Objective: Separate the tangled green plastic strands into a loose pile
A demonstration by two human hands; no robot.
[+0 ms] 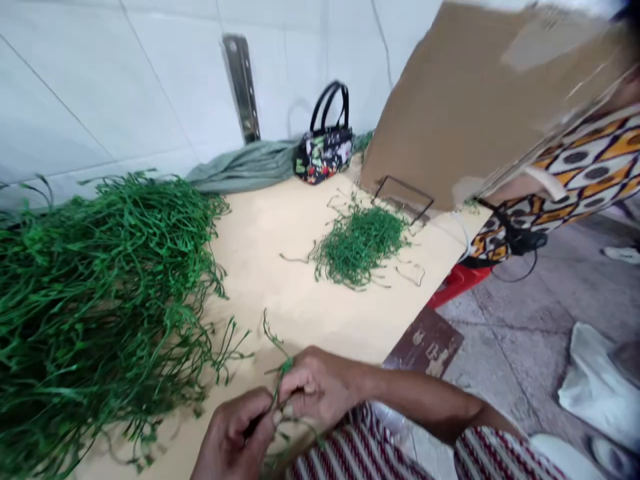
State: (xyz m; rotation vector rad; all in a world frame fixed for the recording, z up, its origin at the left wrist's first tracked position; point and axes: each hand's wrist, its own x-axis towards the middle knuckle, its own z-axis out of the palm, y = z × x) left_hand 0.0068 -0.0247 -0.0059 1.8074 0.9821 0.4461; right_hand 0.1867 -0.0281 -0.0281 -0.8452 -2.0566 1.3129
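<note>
At the bottom centre, my left hand [237,430] and my right hand [317,387] meet, both with fingers pinched on a thin green strand [275,393]. A small green knot or tuft sits on the strand just above my right fingertips. Left of my hands lies a big heap of green stems [110,287] with curled tips. Farther back on the pale tabletop [265,233] is a smaller pile of short green pieces [360,245]. A few loose stems [230,350] lie between the heap and my hands.
A floral bag [325,153] with black handles and a green cloth [245,167] are by the tiled wall. A cardboard sheet [470,100] stands at the back right, beside a person in patterned clothing [590,173]. A red stool [457,283] is below the table edge.
</note>
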